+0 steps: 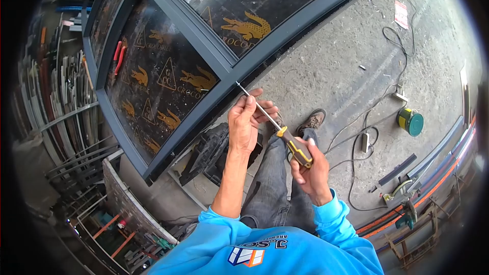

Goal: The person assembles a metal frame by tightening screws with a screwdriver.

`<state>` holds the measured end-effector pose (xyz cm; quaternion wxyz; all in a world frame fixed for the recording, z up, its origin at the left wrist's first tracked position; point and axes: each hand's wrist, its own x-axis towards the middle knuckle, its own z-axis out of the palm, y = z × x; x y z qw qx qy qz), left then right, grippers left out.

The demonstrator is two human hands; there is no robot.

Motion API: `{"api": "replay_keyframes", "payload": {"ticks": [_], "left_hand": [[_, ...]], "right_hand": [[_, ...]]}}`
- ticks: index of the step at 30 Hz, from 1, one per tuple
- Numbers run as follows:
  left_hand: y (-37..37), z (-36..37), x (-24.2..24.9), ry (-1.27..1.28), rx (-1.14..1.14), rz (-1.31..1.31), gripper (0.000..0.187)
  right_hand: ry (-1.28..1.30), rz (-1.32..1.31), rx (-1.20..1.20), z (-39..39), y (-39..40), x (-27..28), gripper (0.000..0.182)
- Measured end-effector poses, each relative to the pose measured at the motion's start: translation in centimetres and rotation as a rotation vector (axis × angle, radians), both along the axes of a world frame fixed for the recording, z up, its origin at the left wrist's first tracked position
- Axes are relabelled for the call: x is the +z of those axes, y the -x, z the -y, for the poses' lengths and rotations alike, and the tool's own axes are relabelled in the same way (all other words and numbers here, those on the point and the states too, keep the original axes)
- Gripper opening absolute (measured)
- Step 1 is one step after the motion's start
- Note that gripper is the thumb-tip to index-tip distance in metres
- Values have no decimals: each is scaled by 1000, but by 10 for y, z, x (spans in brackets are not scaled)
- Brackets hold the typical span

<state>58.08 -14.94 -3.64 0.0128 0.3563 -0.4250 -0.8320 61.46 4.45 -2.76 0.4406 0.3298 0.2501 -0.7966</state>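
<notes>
In my right hand is a screwdriver with a brown and yellow handle, my fingers wrapped round the grip. Its long metal shaft slants up and left to the edge of a dark grey metal frame. Near the tip sits what looks like a small screw, too small to make out surely. My left hand is at the shaft, thumb and forefinger pinched close to it while the other fingers spread out behind. The frame lies flat over a black board printed with gold crocodiles.
Red-handled pliers lie on the board inside the frame. Below the frame's edge is a black tool case. Cables, a power strip and a green tin are on the concrete floor. Metal profiles crowd the left.
</notes>
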Motion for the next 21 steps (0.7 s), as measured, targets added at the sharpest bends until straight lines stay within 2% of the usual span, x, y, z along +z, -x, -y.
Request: {"api": "replay_keyframes", "payload": {"ticks": [1,4,6,7,10,11,13,14,17,18,20,21], "left_hand": [[-2,0,2,11,10,9,23],[-4,3,-6,71,-3,-1,20],[-3,0,-8,96,29,15,20],[-2,-3,-7,112,51,34,19],[-3,-5,-7,164,102,103,19],[-3,-5,-9,209,110,131,20],[2,-7,-6,233,107,130,21],[3,-8,-6,258,110,127,21],[6,-10,-2,288,118,138,21],[7,-11,0,284,119,141,22],[0,-5,-2,238,90,94,28],[-4,-1,-5,117,60,25,39]], "right_hand": [[272,250,5,-4,-4,-20,51],[448,283,28,-9,0,-16,44],[-478,-821,136,1,-6,-6,43],[-471,-819,144,-1,-5,-7,43],[-544,-700,436,-12,-7,-13,48],[-541,-696,435,-15,-1,-21,48],[567,265,-15,-19,8,-36,46],[566,266,-29,-18,6,-34,46],[-572,-893,310,-9,-3,-8,64],[-893,-1190,487,-6,3,7,74],[-798,-1154,497,-5,-6,3,73],[-715,-1125,510,-6,-9,-10,73]]}}
